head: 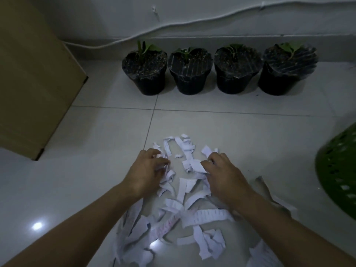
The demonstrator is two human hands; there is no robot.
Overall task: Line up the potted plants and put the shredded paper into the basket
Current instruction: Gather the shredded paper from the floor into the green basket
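On the pale tiled floor (96,132), just in front of the person, the shredded paper (185,209) lies in a loose scatter, and both hands are down in its far end. The left hand (146,170) has its fingers curled and pinching a few strips; the right hand (221,172) is likewise curled, gripping a wad of strips at its fingertips. Against the wall (192,12) stand the 4 potted plants (217,70), side by side in a row that already looks lined up, so the paper seems to be the work left.

The green basket (339,170) shows only partly at the right edge, well apart from the pile and tilted or on its side — I cannot tell which.

To do this step well, I would rake the strips inward with both hands into 1 dense clump before lifting, since loose strips will slip out and flutter away on the way across. Press the clump between the palms, then carry it low to the basket.

The scatter's long axis runs from the person toward the pots, narrowing at the far end; single strips point every way.
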